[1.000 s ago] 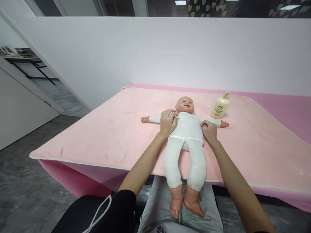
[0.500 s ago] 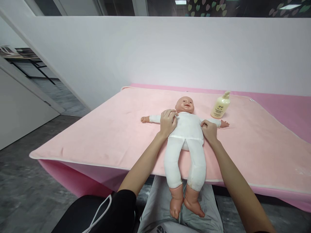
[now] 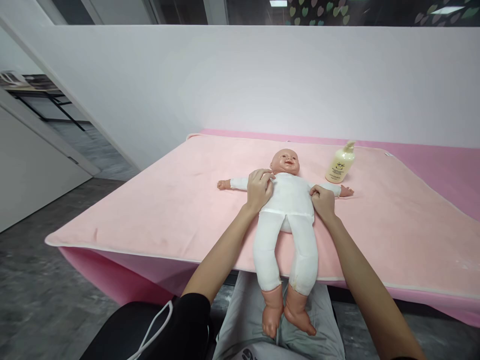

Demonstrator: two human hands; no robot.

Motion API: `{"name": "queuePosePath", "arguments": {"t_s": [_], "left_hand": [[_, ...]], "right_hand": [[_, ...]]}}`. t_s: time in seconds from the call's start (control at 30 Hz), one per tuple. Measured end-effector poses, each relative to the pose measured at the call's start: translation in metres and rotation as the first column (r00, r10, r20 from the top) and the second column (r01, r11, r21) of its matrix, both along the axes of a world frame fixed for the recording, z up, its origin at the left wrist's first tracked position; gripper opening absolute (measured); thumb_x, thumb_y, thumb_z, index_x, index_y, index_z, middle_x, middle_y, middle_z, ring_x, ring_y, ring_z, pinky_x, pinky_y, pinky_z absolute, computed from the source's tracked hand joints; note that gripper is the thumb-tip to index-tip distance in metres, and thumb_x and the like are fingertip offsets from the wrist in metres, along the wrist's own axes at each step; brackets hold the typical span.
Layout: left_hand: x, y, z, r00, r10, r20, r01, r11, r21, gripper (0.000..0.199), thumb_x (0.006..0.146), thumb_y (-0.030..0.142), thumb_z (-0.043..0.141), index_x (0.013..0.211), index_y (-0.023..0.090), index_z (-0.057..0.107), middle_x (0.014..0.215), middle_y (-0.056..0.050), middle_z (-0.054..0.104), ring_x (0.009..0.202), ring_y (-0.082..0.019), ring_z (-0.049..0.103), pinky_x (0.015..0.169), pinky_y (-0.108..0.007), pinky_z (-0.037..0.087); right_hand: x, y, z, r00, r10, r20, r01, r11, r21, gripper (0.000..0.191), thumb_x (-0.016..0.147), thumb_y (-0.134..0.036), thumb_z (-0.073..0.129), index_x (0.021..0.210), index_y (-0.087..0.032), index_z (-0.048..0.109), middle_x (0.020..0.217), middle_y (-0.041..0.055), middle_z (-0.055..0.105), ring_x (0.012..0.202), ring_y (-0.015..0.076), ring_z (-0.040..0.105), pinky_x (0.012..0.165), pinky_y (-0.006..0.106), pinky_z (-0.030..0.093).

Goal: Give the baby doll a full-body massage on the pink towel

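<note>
A baby doll [image 3: 288,197] with a white cloth body lies on its back on a pink blanket [image 3: 168,200], its arms spread and its feet over the table's front edge. My left hand [image 3: 259,190] is at the doll's shoulder on the left side of the view, fingers curled and pressed on the white cloth. At the opposite armpit, my right hand [image 3: 323,201] is closed, its thumb and fingers pinching the cloth. A pale yellow pump bottle [image 3: 340,163] stands behind the doll's arm on the right.
Behind the table runs a white wall [image 3: 240,80]. A darker pink cover [image 3: 446,175] shows beneath the blanket at the right. My lap [image 3: 240,320] is under the doll's feet, and a white cable [image 3: 152,327] hangs over the black sleeve at the lower left.
</note>
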State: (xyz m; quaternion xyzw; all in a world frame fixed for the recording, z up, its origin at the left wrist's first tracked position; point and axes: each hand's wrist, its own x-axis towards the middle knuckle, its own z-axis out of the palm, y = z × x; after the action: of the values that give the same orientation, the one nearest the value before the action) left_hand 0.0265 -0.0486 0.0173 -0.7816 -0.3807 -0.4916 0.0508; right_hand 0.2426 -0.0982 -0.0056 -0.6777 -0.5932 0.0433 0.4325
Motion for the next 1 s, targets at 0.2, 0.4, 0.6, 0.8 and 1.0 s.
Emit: {"name": "queuePosePath", "arguments": {"t_s": [0.2,0.4,0.6,0.8,1.0], "left_hand": [[-0.0002,-0.0005,0.0006,1.000,0.000,-0.005,0.000,1.000,-0.006,0.019,0.075,0.006,0.047,0.081,0.021,0.057,0.097,-0.003,0.063,0.095,-0.019,0.054,0.086,-0.034,0.039],[0.0003,-0.0011,0.0016,1.000,0.006,-0.019,-0.007,0.999,-0.048,0.020,0.075,0.006,0.046,0.081,0.022,0.057,0.098,-0.004,0.063,0.096,-0.019,0.054,0.087,-0.036,0.039],[0.0005,-0.0023,0.0029,1.000,0.008,-0.025,-0.009,0.999,-0.048,0.019,0.076,0.007,0.046,0.081,0.021,0.056,0.098,-0.004,0.063,0.096,-0.019,0.054,0.087,-0.036,0.039],[0.0003,-0.0013,0.0020,1.000,0.007,-0.024,-0.008,0.999,-0.044,0.019,0.075,0.006,0.047,0.081,0.021,0.057,0.098,-0.003,0.063,0.095,-0.019,0.054,0.087,-0.035,0.039],[0.0003,-0.0015,0.0022,1.000,0.005,-0.023,-0.006,0.999,-0.035,0.019,0.075,0.007,0.047,0.080,0.021,0.057,0.097,-0.003,0.063,0.095,-0.019,0.054,0.087,-0.035,0.040]], "right_hand": [[-0.0001,-0.0002,-0.0008,1.000,-0.012,0.000,0.012,1.000,-0.006,0.022,0.062,-0.013,0.035,0.058,-0.019,0.056,0.061,0.0027,0.060,0.058,0.0156,0.049,0.058,0.026,0.032],[-0.0003,-0.0001,-0.0007,1.000,-0.009,0.015,0.009,1.000,-0.004,0.022,0.063,-0.013,0.035,0.058,-0.019,0.056,0.061,0.0028,0.060,0.058,0.0157,0.049,0.058,0.026,0.032],[-0.0003,-0.0004,-0.0007,1.000,-0.008,0.017,0.009,1.000,-0.010,0.021,0.063,-0.013,0.035,0.058,-0.019,0.056,0.062,0.0029,0.060,0.058,0.0155,0.049,0.058,0.026,0.032],[0.0003,-0.0006,-0.0012,1.000,0.003,0.020,-0.003,1.000,-0.006,0.021,0.063,-0.013,0.035,0.059,-0.019,0.055,0.061,0.0026,0.059,0.058,0.0153,0.049,0.058,0.026,0.032],[0.0001,-0.0002,-0.0004,1.000,-0.004,0.030,0.005,1.000,-0.017,0.021,0.062,-0.013,0.035,0.058,-0.019,0.055,0.061,0.0028,0.060,0.057,0.0153,0.047,0.057,0.026,0.031]]}}
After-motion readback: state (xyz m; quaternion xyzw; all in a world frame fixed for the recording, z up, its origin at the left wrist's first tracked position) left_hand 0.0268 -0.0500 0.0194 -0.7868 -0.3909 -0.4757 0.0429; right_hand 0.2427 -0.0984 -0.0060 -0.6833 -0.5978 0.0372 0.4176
